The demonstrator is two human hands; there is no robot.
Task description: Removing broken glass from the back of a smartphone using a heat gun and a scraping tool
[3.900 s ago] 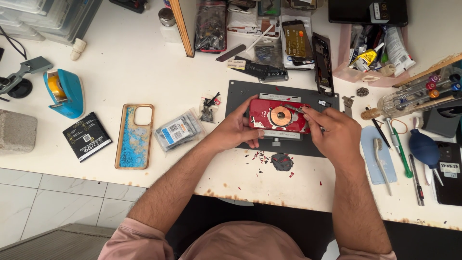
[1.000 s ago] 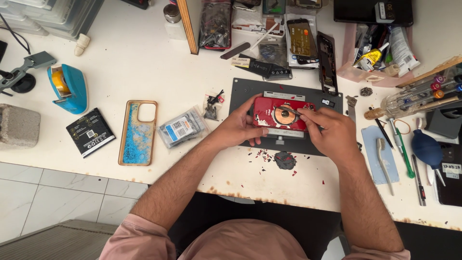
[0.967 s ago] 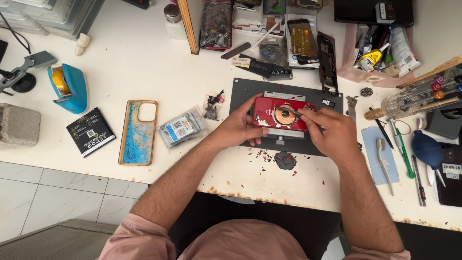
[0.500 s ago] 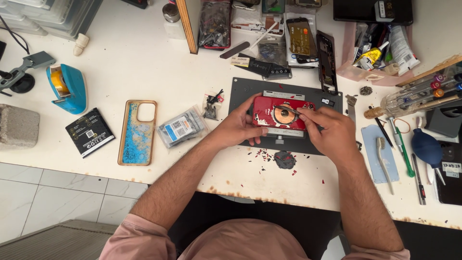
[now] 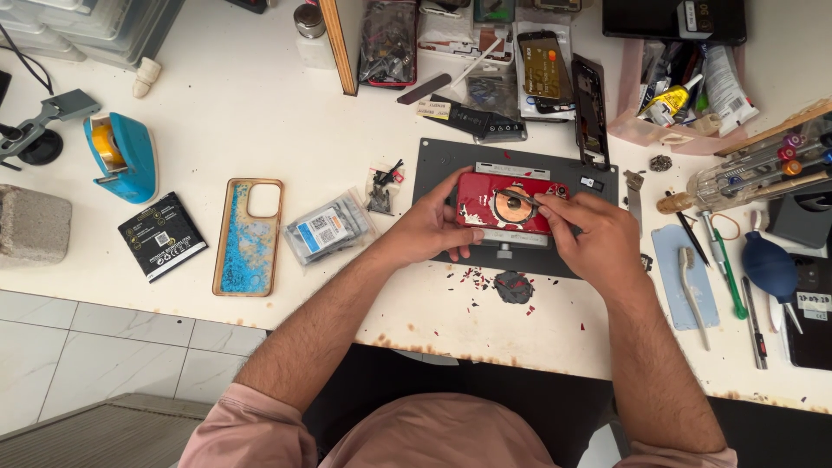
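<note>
— Where is the red phone (image 5: 507,204)?

— It lies back side up on a dark grey mat (image 5: 442,165) in the middle of the white table (image 5: 243,104), held in a small metal clamp. A copper-coloured ring shows at the middle of its back, and the red back is chipped white near its left end.

— What is the left hand (image 5: 433,227) doing?

— It grips the phone's left end, thumb along the near edge and fingers curled over the far edge.

— And the right hand (image 5: 589,234)?

— It pinches a thin metal tool (image 5: 520,198), with the tip resting on the ring. The hand itself lies over the phone's right end.

— What lies close by?

— Red chips (image 5: 472,279) are scattered on the table just in front of the mat, beside a small dark lump (image 5: 513,286). To the left are a clear bag of parts (image 5: 329,227), a phone case with a blue pattern (image 5: 249,236) and a black battery (image 5: 162,236). A blue tape dispenser (image 5: 121,156) stands farther left. To the right, a toothbrush (image 5: 693,290) lies on a pale blue pad (image 5: 680,273), near a blue air blower (image 5: 771,270).
</note>
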